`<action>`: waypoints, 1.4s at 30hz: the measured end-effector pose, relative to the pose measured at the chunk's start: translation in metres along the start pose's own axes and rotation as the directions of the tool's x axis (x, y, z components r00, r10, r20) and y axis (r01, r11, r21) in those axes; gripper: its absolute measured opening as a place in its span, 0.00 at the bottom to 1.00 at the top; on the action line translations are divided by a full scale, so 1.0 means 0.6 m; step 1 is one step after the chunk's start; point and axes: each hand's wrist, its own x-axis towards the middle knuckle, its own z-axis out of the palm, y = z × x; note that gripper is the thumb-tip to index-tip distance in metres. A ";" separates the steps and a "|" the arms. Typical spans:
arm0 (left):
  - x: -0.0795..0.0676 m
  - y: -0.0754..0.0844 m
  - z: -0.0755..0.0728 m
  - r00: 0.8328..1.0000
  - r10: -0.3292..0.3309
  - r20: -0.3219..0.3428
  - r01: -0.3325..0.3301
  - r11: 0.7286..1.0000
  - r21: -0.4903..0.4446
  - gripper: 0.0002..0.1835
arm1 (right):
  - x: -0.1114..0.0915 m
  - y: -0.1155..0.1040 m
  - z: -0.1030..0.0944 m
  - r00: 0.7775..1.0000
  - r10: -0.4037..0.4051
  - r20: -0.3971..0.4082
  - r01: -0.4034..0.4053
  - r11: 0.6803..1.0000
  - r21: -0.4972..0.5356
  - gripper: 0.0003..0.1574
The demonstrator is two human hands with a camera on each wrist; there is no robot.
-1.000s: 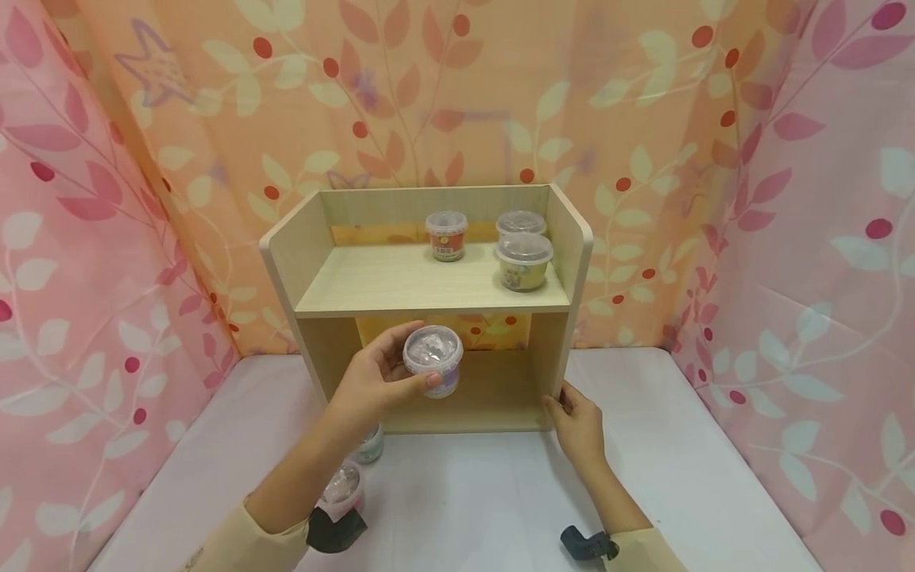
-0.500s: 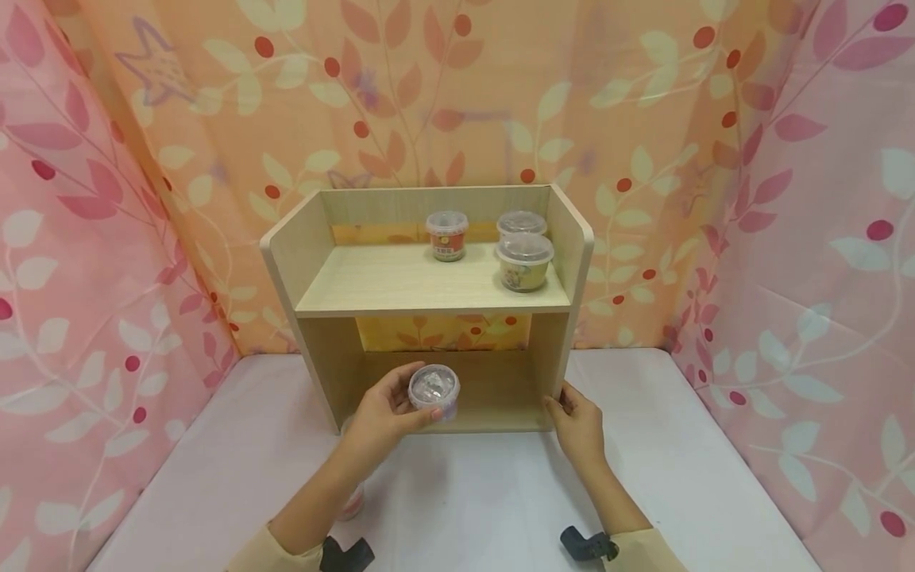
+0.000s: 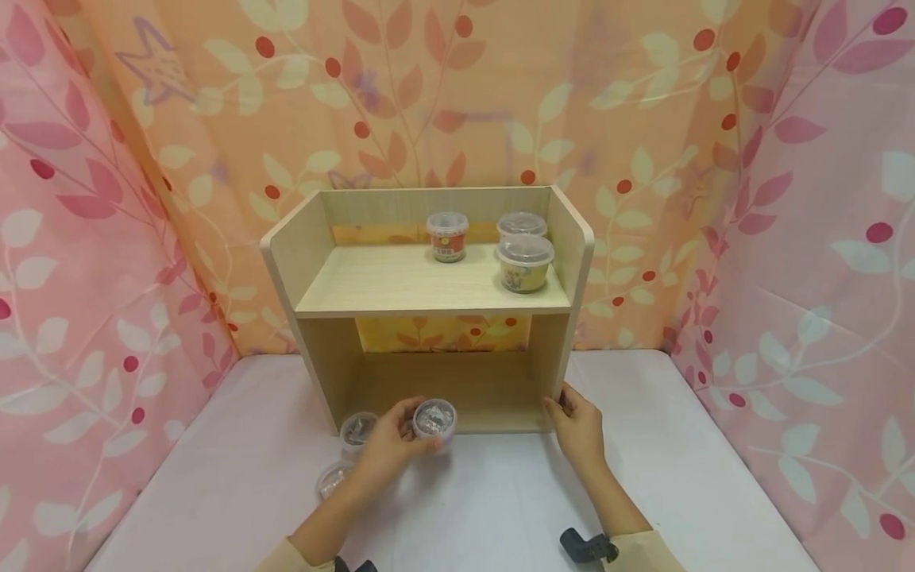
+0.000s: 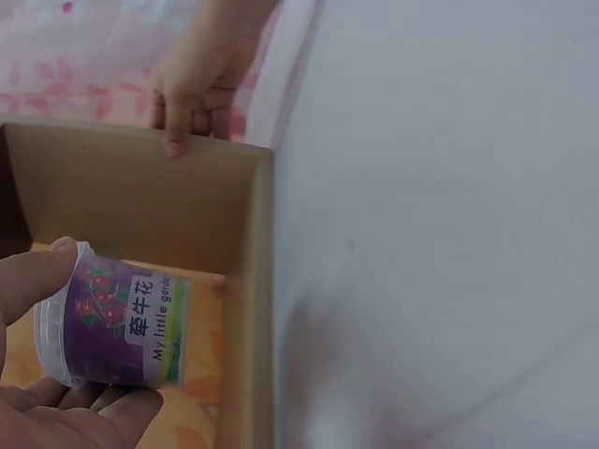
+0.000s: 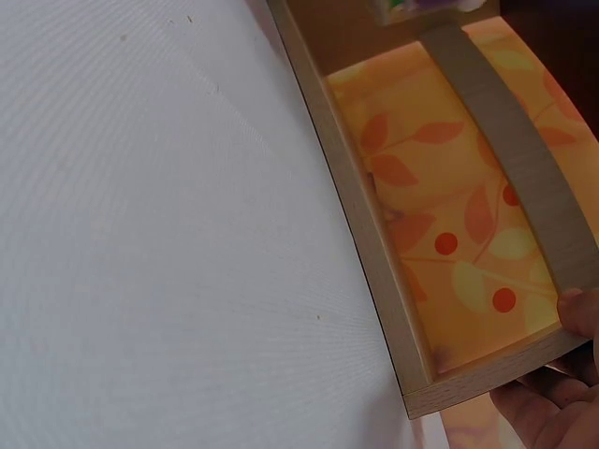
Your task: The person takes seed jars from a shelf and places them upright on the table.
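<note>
Our left hand clamps the purple-labelled tub near the lower front edge of the shelf; our right hand grips its right front edge.

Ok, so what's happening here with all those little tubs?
A person's left hand is holding a purple-labelled tub near the front of the little shelf, at its lower part. Their right hand grips the right side of it. Three other tubs sit up on the top level, and two more tubs are on the white table by the front left corner.
</note>
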 end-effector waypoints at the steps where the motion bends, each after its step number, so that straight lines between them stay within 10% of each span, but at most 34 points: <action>1: 0.001 -0.006 0.002 1.000 -0.002 0.002 0.002 1.000 0.005 0.45 | 0.000 0.000 0.000 1.000 0.000 0.002 0.000 1.000 -0.001 0.28; 22: 0.011 -0.072 0.020 0.999 -0.035 0.022 0.035 0.999 0.001 0.43 | -0.003 -0.002 0.000 1.000 0.008 0.005 -0.008 1.000 -0.007 0.29; 42: 0.004 -0.017 0.015 0.997 0.072 -0.009 -0.067 0.966 0.249 0.46 | 0.000 0.001 0.002 0.999 -0.030 -0.010 0.030 0.999 -0.013 0.28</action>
